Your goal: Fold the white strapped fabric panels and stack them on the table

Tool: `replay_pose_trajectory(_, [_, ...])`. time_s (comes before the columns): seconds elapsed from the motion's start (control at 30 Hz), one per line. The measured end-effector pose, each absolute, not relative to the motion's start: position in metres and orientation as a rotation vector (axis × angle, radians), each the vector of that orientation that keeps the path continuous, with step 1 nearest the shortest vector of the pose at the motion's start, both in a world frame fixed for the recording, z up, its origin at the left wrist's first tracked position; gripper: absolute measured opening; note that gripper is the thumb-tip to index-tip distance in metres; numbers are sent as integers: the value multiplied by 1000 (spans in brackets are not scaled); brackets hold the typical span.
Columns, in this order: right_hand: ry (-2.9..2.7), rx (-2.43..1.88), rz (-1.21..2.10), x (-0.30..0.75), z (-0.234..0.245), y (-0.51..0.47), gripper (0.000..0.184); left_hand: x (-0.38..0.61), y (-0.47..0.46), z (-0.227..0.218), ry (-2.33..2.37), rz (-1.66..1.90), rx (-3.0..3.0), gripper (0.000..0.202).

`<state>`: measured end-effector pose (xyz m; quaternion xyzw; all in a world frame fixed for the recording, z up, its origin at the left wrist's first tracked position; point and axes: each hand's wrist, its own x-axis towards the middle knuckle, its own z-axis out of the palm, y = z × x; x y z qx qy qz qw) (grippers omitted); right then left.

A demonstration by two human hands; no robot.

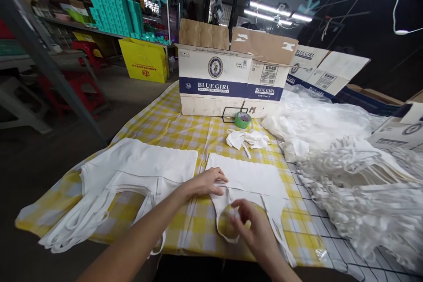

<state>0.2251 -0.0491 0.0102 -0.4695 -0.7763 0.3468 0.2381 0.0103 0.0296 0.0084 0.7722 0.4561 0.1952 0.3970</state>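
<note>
A white garment with straps (pixel 247 172), like a camisole or bra top, lies flat on the yellow-checked cloth in front of me. My left hand (pixel 209 182) rests on its left side, fingers stretched over the fabric and thumb apart. Just above the garment's curved opening hovers my right hand (pixel 254 227), slightly blurred, its fingers bent and apart with nothing visible between them. One thin strap loops down below the opening. To the left, a stack of similar white garments (pixel 142 161) lies with its straps hanging toward the near table edge.
Beyond the garment are a crumpled white piece (pixel 246 139), green tape (pixel 243 120) and a large carton (pixel 214 70). A heap of white garments (pixel 360 198) and clear plastic (pixel 324 114) covers the right side. Red stools (pixel 79 90) stand on the floor at left.
</note>
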Motion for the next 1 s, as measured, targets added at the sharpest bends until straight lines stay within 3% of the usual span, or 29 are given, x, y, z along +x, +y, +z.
replay_pose_trajectory(0.1, [-2359, -1173, 777, 243, 7, -68, 32, 2, 36, 13, 1463, 493, 1906, 34])
replay_pose_trajectory(0.17, [-2368, -1233, 614, 262, 3, -51, 33, 3, 46, 13, 1789, 514, 1859, 33])
replay_pose_trajectory(0.33, [-1882, -1924, 286, 323, -3, 61, 30, 17, 75, 8, 2192, 426, 1676, 38])
replay_pose_trajectory(0.5, [-1727, -2080, 455, 350, -13, 134, 20, 13, 98, 12, 2217, 330, 1591, 26])
replay_pose_trajectory(0.77, [-1638, -1765, 832, 347, -10, 134, 12, 6, 96, 20, 1999, 549, 1664, 7])
replay_pose_trajectory(1.0, [-1559, -1299, 957, 365, 72, 136, 35, 6, 97, 101, 1860, 1009, 1822, 28])
